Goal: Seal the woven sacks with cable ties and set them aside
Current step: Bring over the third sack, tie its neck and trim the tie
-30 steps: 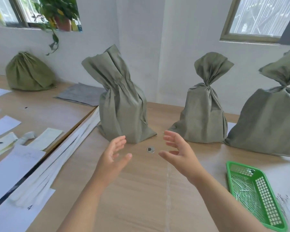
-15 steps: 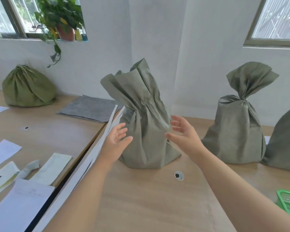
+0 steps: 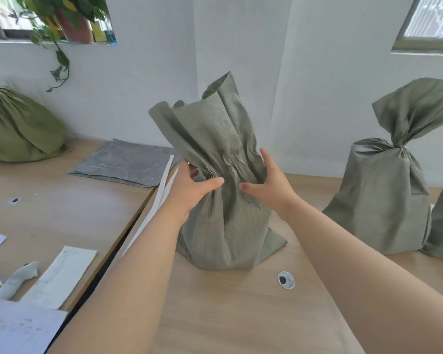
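Head view, nearest: the table point(image 3: 228, 315) is carrying a round grommet point(image 3: 285, 279) nearer than the fingers, and loose papers point(image 3: 59, 277) are lying well to their left.
Left hand point(image 3: 189, 192): it is gripping the gathered neck of the sack point(image 3: 223, 226), thumb across the front, fingers curling round the back.
Right hand point(image 3: 269, 185): it is clasping the same neck from the other side, thumb in front, fingers reaching behind.
Sack: it is standing upright between the two palms, its mouth flaring loose above the fingers.
Progress: no cable tie is showing on this neck, so it appears unsealed and not yet set aside.
Right of the fingers: a tied sack point(image 3: 384, 200) is standing with its neck cinched, probably finished; the tie itself is too small to make out.
Far left of the fingers: a rounder sack point(image 3: 18, 134) is sitting by the wall.
Change: half a second ago both hands were hovering spread beside the sack without touching it; now they are closing on its neck.
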Available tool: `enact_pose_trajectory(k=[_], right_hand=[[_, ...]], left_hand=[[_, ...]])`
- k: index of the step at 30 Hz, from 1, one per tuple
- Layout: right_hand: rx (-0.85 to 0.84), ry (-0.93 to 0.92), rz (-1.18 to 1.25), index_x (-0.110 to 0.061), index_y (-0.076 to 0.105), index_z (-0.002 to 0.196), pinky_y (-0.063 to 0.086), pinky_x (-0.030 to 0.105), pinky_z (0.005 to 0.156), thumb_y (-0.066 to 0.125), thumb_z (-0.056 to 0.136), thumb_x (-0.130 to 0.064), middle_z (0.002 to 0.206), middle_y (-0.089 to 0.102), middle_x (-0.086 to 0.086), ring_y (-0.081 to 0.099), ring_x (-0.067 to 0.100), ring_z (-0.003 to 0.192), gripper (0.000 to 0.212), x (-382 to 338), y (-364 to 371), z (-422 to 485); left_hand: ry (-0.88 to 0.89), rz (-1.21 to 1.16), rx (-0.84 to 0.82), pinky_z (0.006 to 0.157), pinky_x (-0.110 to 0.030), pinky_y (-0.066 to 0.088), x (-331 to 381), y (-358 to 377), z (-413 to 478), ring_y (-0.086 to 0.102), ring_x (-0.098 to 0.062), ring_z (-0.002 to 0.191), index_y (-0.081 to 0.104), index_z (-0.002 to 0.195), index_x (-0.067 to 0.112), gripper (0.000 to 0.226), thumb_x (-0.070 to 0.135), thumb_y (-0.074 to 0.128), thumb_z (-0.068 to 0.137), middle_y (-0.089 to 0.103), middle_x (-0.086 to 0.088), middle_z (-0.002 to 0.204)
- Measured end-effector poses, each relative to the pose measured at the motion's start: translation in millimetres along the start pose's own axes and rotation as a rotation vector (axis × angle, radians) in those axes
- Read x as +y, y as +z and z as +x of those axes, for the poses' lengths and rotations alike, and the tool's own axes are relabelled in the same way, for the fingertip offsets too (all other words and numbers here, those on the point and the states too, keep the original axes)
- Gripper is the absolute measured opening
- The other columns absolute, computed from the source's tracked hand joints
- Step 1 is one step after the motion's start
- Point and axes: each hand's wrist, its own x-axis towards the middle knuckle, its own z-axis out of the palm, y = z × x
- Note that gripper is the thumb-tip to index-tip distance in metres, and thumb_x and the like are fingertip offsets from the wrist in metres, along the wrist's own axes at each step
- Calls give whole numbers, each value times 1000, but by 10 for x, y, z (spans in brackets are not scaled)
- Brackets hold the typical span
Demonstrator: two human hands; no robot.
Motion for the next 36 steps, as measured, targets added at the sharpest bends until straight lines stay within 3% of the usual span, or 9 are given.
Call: enact_pose_trajectory(k=[6, 8, 11, 15, 21, 24, 28, 32, 36], right_hand=[[21, 17, 26, -41, 22, 154, 48, 39, 105, 83, 74, -28, 140, 56, -3, 52, 17, 131, 101, 52, 106, 42], [24, -18, -16, -34, 44, 141, 53, 33, 83, 78, 78, -22, 103, 66, -7, 64, 12, 97, 73, 75, 101, 10], [55, -72, -115, -18, 62, 97, 48, 32, 72, 67, 87, -12, 82, 63, -4, 58, 18, 77, 13, 72, 60, -65], [89, -69, -84, -19, 39, 63, 26, 29, 53, 61, 92, -12, 58, 37, -4, 33, 15, 55, 38, 69, -39, -271], [123, -121, 107, -21, 42, 64, 24, 19, 47, 64, 94, -17, 56, 35, -13, 29, 4, 49, 38, -25, -198, -679], [145, -185, 182, -22, 56, 73, 33, 16, 51, 64, 96, -18, 55, 50, -19, 41, -1, 51, 24, -154, -317, -943], [152, -250, 298, -14, 67, 104, 52, 26, 81, 66, 95, -18, 97, 73, -3, 66, 9, 90, 10, -243, -550, -1374], [188, -337, 254, -24, 66, 100, 50, 32, 89, 68, 91, -23, 105, 68, 6, 64, 15, 102, 10, -109, -865, -1852], [132, -333, 324, -25, 68, 108, 50, 20, 89, 65, 96, -11, 107, 74, -8, 66, 4, 103, 19, 44, -1266, -2423]], left_hand=[[-25, -70, -39, 102, -38, 54, -20, 125, 2, 69, -9, 113, 66, 127, 20, 51, 16, 86, 80, 75, 6, 120], [-52, -115, -17, 97, -34, 55, -14, 172, -59, 70, -8, 110, 70, 120, 23, 38, 16, 82, 84, 76, 7, 115], [-61, -143, 16, 84, -21, 52, 21, 245, -178, 68, 1, 102, 68, 106, 37, 27, 17, 77, 90, 74, 16, 108], [-54, -189, 96, 88, -19, 48, 81, 299, -334, 63, 3, 106, 63, 104, 42, 26, 25, 77, 90, 68, 21, 111], [2, -244, 137, 79, -12, 46, 319, 335, -601, 59, 16, 89, 63, 111, 31, 29, 22, 78, 88, 64, 27, 102], [46, -238, 146, 89, -20, 50, 487, 366, -791, 64, 10, 100, 63, 106, 40, 30, 28, 81, 84, 68, 25, 108], [116, -212, 124, 102, -30, 50, 720, 533, -1173, 66, 1, 109, 68, 100, 41, 20, 29, 78, 87, 73, 23, 107], [159, -245, 84, 84, -7, 50, 935, 872, -1754, 64, 18, 91, 65, 96, 38, 27, 11, 68, 96, 72, 37, 89], [152, -292, 34, 79, -3, 49, 1066, 1303, -2298, 65, 18, 92, 66, 99, 34, 30, 5, 64, 97, 72, 37, 91]])
